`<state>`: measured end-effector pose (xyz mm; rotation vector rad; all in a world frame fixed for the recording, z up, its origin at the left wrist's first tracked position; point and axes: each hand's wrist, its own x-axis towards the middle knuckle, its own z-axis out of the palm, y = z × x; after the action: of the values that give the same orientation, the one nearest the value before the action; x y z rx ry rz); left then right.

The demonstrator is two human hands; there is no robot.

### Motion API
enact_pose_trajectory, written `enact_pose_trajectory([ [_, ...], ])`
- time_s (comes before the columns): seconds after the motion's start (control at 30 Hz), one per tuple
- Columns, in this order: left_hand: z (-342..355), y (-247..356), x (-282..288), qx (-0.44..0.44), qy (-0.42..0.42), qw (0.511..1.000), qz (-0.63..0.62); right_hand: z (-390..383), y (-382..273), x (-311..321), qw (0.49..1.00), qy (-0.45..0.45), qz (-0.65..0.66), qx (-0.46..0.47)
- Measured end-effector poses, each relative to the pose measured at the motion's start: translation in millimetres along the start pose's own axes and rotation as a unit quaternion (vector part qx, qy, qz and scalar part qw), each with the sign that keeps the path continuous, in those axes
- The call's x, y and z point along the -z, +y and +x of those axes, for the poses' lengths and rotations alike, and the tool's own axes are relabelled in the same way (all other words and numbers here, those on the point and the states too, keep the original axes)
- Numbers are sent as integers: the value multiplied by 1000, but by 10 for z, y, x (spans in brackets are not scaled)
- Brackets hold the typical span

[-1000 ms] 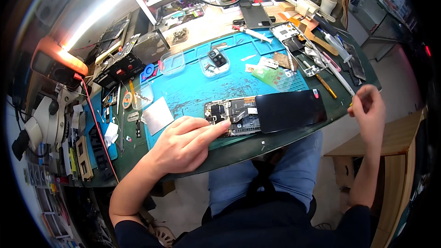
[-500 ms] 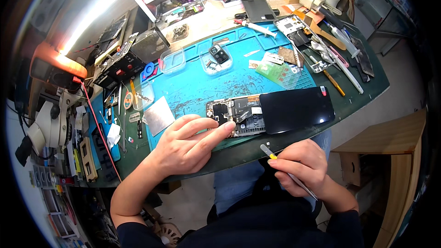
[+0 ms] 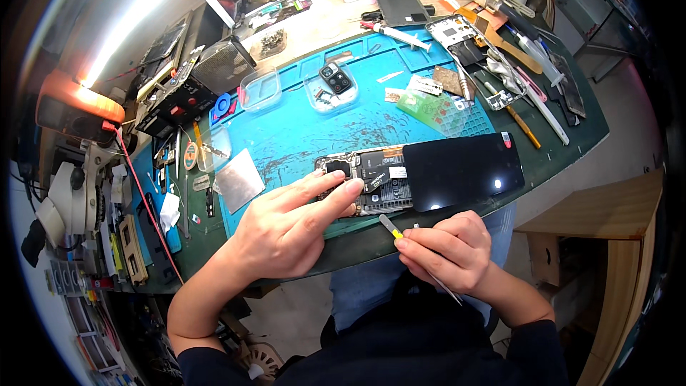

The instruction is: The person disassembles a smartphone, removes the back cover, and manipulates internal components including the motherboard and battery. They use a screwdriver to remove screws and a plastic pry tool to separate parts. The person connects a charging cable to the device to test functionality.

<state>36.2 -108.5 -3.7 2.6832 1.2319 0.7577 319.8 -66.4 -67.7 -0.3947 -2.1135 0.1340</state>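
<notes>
An opened phone (image 3: 384,200) lies on the blue mat by the bench's front edge, its battery and inner parts bare. Its black screen (image 3: 461,175) is laid out to the right of the body. My left hand (image 3: 279,232) rests at the phone's left end with fingers stretched and apart, the fingertips on or just over the inner parts. Between the thumb and fingers of my right hand (image 3: 451,254) is a thin metal pry tool (image 3: 389,226) with a flat rounded tip and a yellow band. That tip points up and left, a little short of the phone's lower edge.
Beyond the phone, a clear plastic box (image 3: 314,101) holds a camera module (image 3: 336,78) and small parts. A metal plate (image 3: 240,180) lies left. A phone frame (image 3: 455,34), syringes and pens crowd the right. An orange multimeter (image 3: 75,111) stands at far left.
My right hand and the pry tool have moved left, closer to the phone. My left hand has shifted slightly left, its fingers a little further apart.
</notes>
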Motion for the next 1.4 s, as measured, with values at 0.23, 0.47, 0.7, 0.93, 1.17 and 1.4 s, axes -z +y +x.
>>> enact_pose_trajectory([
  [0.23,22,16,11,4,-3,1000,9,-8,32,-18,1000,-5,-1,10],
  [0.47,15,18,10,3,0,1000,5,-14,43,-22,1000,-5,2,13],
  [0.7,13,12,7,2,-2,1000,6,-12,47,-20,1000,-6,4,13],
  [0.93,6,17,4,1,-3,1000,9,-27,26,-24,1000,-4,3,9],
  [1.17,27,32,10,16,-12,1000,2,-41,24,-32,1000,0,8,-1],
  [1.4,41,53,25,25,-17,1000,5,-50,32,-44,1000,10,7,5],
])
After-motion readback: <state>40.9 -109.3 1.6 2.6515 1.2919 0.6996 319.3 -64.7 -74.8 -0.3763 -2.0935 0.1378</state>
